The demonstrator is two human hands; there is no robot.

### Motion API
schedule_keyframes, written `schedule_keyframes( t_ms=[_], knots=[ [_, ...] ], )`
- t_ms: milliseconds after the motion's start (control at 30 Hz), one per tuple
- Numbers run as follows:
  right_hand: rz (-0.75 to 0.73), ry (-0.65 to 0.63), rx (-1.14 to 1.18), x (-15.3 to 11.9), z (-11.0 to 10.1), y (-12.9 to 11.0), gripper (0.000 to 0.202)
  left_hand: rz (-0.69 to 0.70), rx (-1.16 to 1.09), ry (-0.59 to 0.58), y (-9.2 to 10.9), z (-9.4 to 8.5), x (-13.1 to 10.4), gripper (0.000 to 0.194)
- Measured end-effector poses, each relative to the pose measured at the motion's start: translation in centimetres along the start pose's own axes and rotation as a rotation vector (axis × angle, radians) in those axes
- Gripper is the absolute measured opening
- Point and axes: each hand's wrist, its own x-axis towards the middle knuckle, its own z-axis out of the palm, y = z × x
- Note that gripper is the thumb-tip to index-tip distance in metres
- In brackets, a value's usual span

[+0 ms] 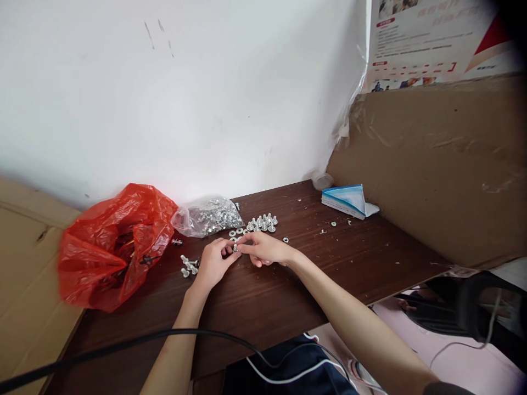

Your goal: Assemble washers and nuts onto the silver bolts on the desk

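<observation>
My left hand [214, 260] pinches a small silvery bolt [235, 248] between thumb and fingertips. From the other side, the thumb and forefinger of my right hand [265, 248] close on the same bolt, and its other fingers are curled. Just beyond the fingertips lie several flat washers [233, 233], partly hidden by my hands. A cluster of bolts fitted with washers [263, 223] stands on their heads behind my right hand. Left of my left hand is a loose group of bolts [188, 266].
The brown tabletop [263, 307] meets a white wall. A red plastic bag [111, 247] stands at left, beside a clear bag of small hardware [218, 214]. A blue-and-white packet [345, 201] lies at right near a cardboard panel [436, 164]. A black cable [164, 333] crosses the foreground.
</observation>
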Motion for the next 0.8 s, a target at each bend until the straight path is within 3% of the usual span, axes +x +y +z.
schedule_keyframes(
  t_ms=[167, 800],
  knots=[
    [0.003, 0.051, 0.006, 0.03, -0.01, 0.13, 0.024, 0.006, -0.004, -0.003, -0.1, 0.02, -0.01, 0.019],
    [0.03, -0.051, 0.039, -0.26, -0.34, -0.03, 0.024, -0.019, -0.012, 0.002, -0.12, 0.09, -0.03, 0.018]
  ],
)
